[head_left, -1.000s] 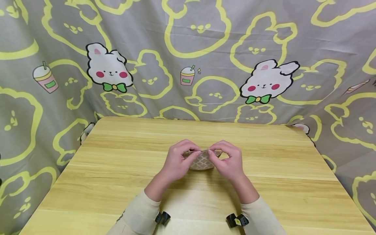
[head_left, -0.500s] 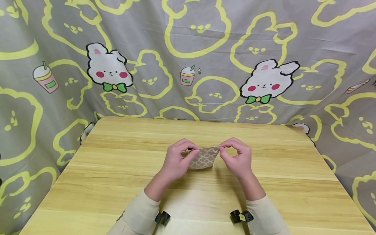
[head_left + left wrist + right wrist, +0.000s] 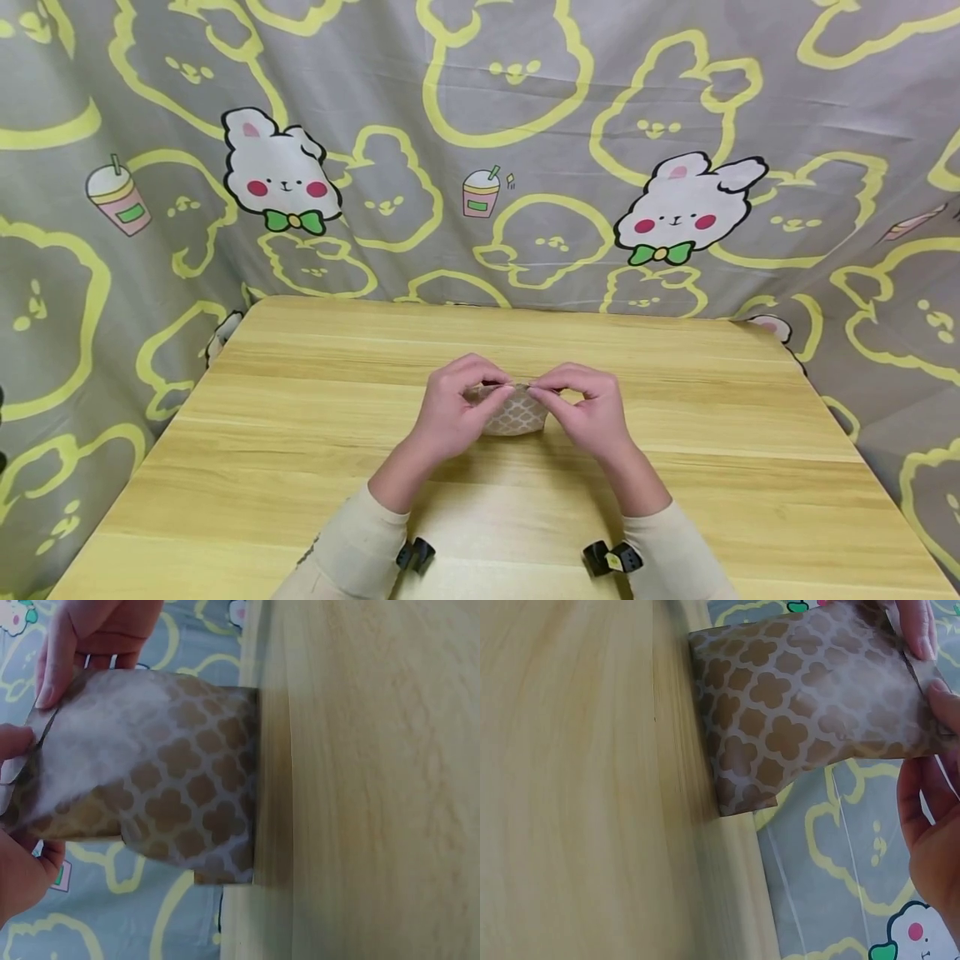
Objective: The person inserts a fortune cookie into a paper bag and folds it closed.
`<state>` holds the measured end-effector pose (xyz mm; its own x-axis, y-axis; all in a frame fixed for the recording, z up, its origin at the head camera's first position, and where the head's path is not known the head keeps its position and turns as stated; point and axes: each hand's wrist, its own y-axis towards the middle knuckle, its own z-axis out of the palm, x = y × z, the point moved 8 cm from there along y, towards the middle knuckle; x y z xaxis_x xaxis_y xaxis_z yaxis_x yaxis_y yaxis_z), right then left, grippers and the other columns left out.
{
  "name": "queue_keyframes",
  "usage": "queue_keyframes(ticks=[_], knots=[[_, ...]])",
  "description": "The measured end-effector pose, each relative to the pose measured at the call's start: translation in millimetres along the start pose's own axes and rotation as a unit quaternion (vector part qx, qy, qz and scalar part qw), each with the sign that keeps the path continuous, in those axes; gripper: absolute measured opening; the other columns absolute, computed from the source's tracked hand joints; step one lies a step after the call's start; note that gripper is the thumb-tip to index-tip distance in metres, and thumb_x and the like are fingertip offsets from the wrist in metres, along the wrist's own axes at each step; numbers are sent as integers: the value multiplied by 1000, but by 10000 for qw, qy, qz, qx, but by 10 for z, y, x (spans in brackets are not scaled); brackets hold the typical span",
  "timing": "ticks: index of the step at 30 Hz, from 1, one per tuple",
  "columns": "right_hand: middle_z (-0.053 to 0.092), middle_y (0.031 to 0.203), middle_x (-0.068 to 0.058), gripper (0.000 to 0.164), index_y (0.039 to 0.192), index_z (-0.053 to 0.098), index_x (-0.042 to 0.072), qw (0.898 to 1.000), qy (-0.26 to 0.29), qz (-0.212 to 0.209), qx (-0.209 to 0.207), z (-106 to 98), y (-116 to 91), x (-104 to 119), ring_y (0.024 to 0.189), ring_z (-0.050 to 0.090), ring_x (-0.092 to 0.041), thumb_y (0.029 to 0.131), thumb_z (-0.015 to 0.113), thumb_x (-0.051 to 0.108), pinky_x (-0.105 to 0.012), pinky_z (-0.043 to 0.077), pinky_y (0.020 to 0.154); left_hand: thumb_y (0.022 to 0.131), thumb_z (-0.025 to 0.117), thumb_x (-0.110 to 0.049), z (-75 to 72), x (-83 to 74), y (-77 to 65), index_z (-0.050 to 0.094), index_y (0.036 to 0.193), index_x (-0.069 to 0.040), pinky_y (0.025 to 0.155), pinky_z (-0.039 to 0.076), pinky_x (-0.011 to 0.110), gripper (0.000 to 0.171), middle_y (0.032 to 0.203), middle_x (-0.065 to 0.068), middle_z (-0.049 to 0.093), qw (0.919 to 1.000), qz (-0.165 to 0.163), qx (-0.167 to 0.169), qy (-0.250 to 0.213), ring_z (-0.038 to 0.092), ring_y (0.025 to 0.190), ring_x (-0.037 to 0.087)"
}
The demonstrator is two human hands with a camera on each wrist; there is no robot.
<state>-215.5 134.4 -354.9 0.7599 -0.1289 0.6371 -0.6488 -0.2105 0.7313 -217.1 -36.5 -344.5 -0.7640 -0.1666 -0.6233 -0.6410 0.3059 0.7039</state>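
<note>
A small brown paper bag (image 3: 516, 415) with a pale quatrefoil pattern stands upright on the wooden table, between both hands. Its top edge is folded over into a narrow flap, seen in the left wrist view. My left hand (image 3: 452, 412) pinches the left part of that fold between thumb and fingers. On the other side, my right hand (image 3: 588, 412) pinches the fold close to the left thumb. The wrist views show the bag's front bulging slightly, its base resting on the tabletop. The fingers hide parts of the top edge.
The wooden table (image 3: 300, 467) extends around the bag on all sides. Behind and beside it hangs a grey curtain (image 3: 405, 100) printed with yellow outlines and white rabbits. Black wrist cameras sit at both cream sleeves (image 3: 363, 542).
The right hand slid right along the fold to the bag's right corner, then came back toward the middle, near the left hand. The left hand stayed nearly in place.
</note>
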Motion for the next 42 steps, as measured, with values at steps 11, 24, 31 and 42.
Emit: queue_keyframes(ticks=[11, 24, 31, 42], knots=[[73, 82, -9, 24, 85, 79, 3, 9999, 97, 24, 83, 6, 21, 23, 72, 69, -21, 76, 76, -19, -28, 56, 70, 85, 79, -6, -31, -72, 23, 76, 84, -9, 71, 46, 31, 4, 86, -5, 69, 9972, 426, -19, 614, 64, 79, 8], [70, 77, -21, 18, 79, 73, -11, 9976, 283, 639, 10, -76, 64, 86, 70, 68, -20, 73, 70, -28, -25, 56, 66, 85, 74, 2, -363, 104, 61, 75, 82, -8, 72, 55, 30, 10, 84, -3, 70, 9978, 101, 100, 645, 65, 79, 12], [71, 85, -24, 14, 89, 73, -14, 9955, -13, 923, 190, -114, 99, 156, 71, 66, -16, 80, 68, -23, -22, 52, 63, 86, 76, -1, -424, 133, 73, 75, 83, -9, 70, 53, 29, 9, 85, -6, 70, 9969, -134, 211, 745, 64, 78, 9], [73, 108, -11, 28, 118, 72, -1, 9776, -260, 2008, 577, -184, -67, -234, 88, 67, -19, 90, 72, 1, -31, 54, 75, 88, 72, 1, -473, 193, 53, 74, 84, -7, 63, 55, 35, 9, 83, -4, 68, 9963, -590, -106, 618, 61, 71, 12]])
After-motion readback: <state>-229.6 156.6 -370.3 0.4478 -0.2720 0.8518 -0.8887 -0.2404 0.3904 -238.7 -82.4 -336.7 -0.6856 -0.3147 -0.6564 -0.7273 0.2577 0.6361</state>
